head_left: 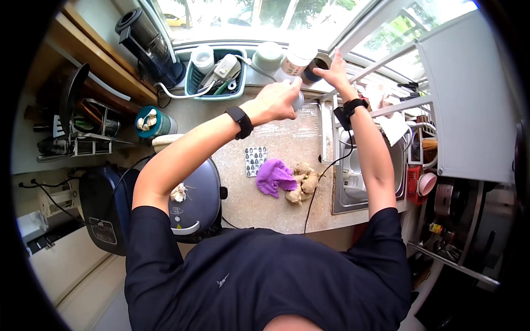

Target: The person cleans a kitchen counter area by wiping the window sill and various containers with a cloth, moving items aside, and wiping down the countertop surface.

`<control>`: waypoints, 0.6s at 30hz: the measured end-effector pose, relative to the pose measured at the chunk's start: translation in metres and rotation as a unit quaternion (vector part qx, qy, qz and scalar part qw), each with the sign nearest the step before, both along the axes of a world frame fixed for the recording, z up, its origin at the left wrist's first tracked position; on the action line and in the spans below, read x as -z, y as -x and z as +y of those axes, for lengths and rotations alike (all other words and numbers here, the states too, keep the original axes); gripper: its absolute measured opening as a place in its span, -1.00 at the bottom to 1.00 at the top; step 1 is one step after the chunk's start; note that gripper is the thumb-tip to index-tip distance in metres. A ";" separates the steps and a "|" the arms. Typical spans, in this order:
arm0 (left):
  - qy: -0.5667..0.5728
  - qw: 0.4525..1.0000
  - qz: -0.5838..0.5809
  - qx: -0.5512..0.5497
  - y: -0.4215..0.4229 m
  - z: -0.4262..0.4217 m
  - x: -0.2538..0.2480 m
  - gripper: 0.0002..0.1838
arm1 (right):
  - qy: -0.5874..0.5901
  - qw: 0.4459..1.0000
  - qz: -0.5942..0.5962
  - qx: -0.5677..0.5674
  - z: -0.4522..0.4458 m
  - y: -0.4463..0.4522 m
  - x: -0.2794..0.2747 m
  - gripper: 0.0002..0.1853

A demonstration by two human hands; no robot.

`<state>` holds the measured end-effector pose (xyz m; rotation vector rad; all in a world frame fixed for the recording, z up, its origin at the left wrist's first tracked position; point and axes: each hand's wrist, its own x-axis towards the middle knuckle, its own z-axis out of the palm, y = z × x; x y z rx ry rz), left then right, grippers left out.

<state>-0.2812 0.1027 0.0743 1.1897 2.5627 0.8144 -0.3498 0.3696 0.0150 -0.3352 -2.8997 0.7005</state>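
Note:
My left hand (276, 103) reaches to the back of the counter, its fingers closed round a small pale, rounded object (298, 101) that they mostly hide. My right hand (333, 73) is raised by the window with fingers spread, beside a dark jar (313, 70); whether it touches the jar I cannot tell. Between the hands stands a white jar (296, 59) with printed lettering, next to a pale green-lidded jar (267, 56). Nearer to me lie a purple cloth (275, 177), a piece of ginger (303, 183) and a small patterned card or mat (255, 161).
At the back left is a teal basket (193, 83) of utensils. A container of garlic (156, 124) stands left of the counter (237, 204). One garlic bulb (179, 192) rests on a dark cooker (196, 207). The sink (349, 199) is below my right arm; a black cable (327, 168) crosses the counter.

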 end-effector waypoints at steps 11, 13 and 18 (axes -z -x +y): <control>-0.036 0.994 0.099 0.034 0.046 0.074 -0.036 -0.42 | 0.459 0.861 0.167 0.142 -0.016 -0.098 -0.032 -0.19; 0.010 0.999 0.045 0.012 0.050 0.098 -0.054 -0.44 | 0.536 0.804 0.181 0.181 -0.033 -0.128 -0.045 -0.26; -0.060 0.998 0.007 -0.006 0.068 0.143 -0.033 -0.38 | 0.553 0.800 0.163 0.166 -0.028 -0.161 -0.022 -0.42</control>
